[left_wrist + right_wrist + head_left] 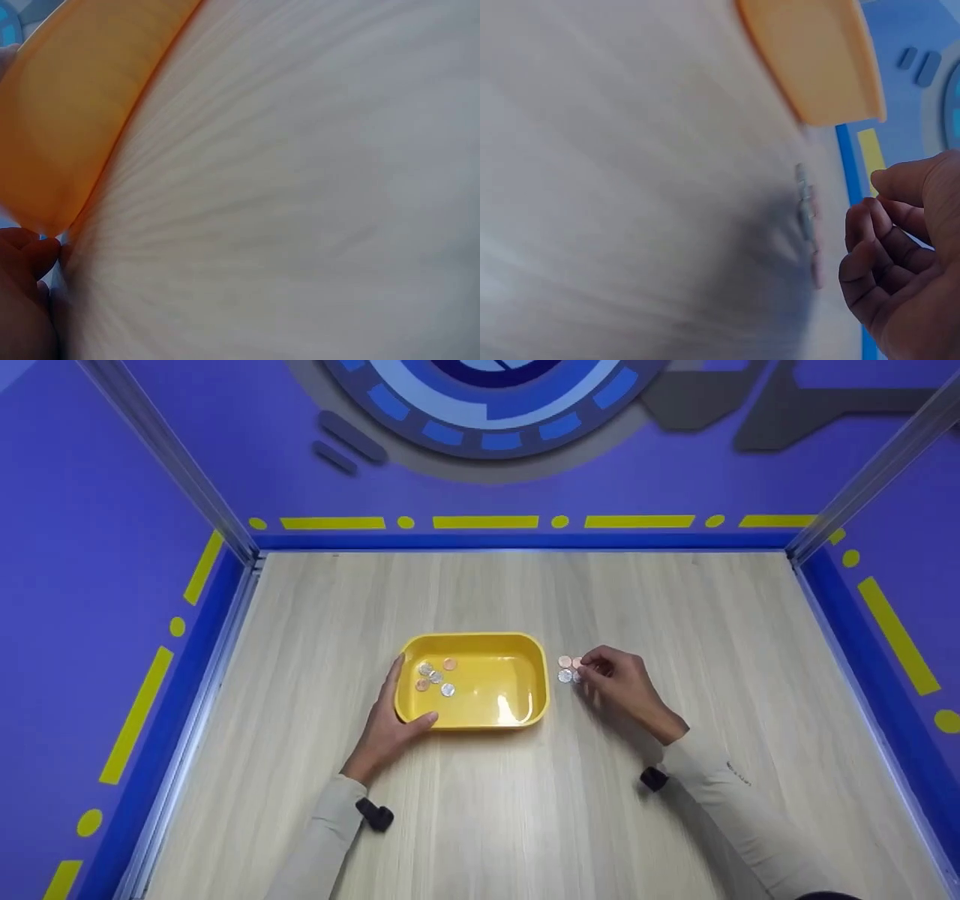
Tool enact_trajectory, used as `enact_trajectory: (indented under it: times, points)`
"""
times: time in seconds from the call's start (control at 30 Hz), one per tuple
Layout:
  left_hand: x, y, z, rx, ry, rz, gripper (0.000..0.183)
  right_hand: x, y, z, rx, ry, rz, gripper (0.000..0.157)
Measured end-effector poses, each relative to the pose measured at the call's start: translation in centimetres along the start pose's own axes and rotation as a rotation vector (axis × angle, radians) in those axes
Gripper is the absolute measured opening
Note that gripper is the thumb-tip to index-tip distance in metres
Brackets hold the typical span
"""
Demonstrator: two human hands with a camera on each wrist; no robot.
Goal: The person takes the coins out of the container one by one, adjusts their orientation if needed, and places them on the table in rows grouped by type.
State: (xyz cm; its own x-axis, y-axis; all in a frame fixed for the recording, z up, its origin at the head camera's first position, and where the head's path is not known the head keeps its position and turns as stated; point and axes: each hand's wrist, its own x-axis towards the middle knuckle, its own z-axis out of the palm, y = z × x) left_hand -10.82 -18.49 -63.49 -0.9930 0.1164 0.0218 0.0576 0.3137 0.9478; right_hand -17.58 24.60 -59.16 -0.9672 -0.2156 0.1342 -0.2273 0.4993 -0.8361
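Observation:
A yellow rectangular tray (pixel 517 643) with rounded corners stands on the table. My left hand (pixel 386 727) holds its near left corner, fingers along the left wall and thumb at the front rim. Inside, toward the left end, lie several silver and copper coins, among them a copper coin (pixel 449 664) and a silver coin (pixel 448 690). Just right of the tray, a copper coin (pixel 565 661) and a silver coin (pixel 565 676) lie in a small group, partly covered by my right fingers. My right hand (pixel 622 682) hovers over this group, fingers loosely bent, with no coin showing between them.
The light wood table (pixel 480 810) is bounded by a blue back wall (pixel 480 495) and side walls with yellow markings. Metal rails run along its left and right edges. Each wrist carries a small black camera, such as the left one (pixel 375 815).

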Motion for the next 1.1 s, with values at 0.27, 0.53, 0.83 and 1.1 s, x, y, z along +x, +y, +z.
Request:
enact_trajectory:
  times: [0.27,0.53,0.83,1.1]
  points:
    - [0.0,-0.3,0.0,-0.015,0.005,0.002,0.118,0.6,-2.0,0.2,0.026,-0.026,-0.027,0.006]
    - [0.0,-0.2,0.0,-0.011,-0.001,0.006,0.119,0.9,-4.1,1.2,0.044,-0.093,-0.080,0.005]
    - [-0.1,0.0,0.1,-0.004,-0.003,0.006,0.119,1.3,-5.7,2.8,0.056,-0.153,-0.147,0.005]
    - [0.1,-0.1,0.2,0.019,0.006,-0.005,0.117,1.7,-6.7,3.9,0.067,-0.206,-0.187,0.005]
